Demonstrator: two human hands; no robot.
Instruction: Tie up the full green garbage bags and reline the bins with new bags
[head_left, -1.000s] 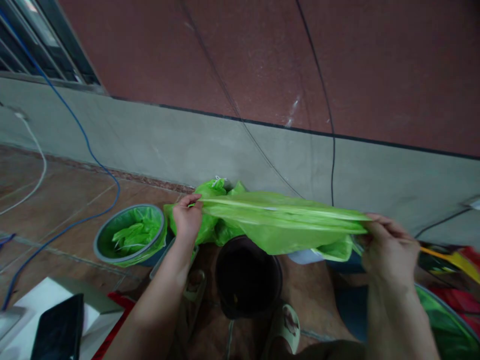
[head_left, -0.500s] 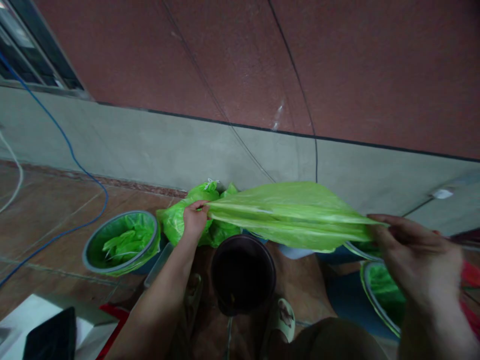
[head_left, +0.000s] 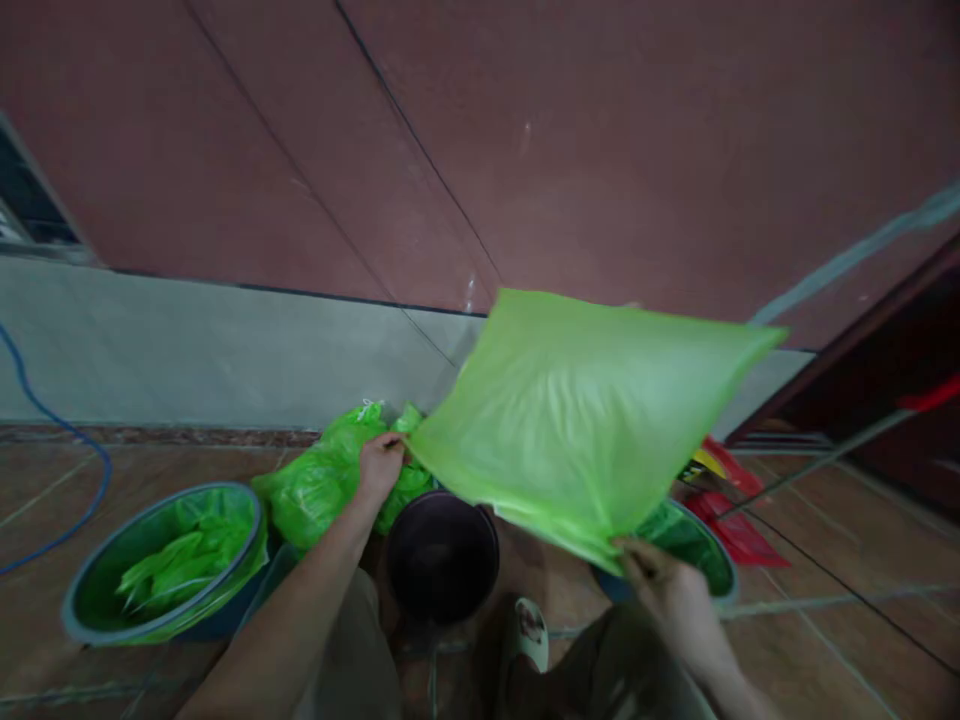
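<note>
A translucent green plastic bag (head_left: 592, 400) is spread in the air before me, its far edge billowing up toward the wall. My left hand (head_left: 382, 465) pinches its near left corner, fingers closed. At the near right corner my right hand (head_left: 664, 580) is closed on the bag's edge too. Below the bag stands a dark round bucket (head_left: 442, 560), between my feet; its inside is too dark to make out. Behind my left hand sit stuffed green bags (head_left: 315, 490), one tied at the top with white string.
A lined bin (head_left: 247, 500) with crumpled green plastic inside stands at left. Another lined bin (head_left: 724, 560) is partly behind my right hand. A red dustpan (head_left: 739, 525) lies right of it. A blue hose (head_left: 52, 420) runs along the left floor; the wall (head_left: 225, 350) closes off the back.
The bag has gone from a narrow stretched strip to a wide, billowing sheet. My right hand has moved left and down, nearer my left hand. The view has turned right.
</note>
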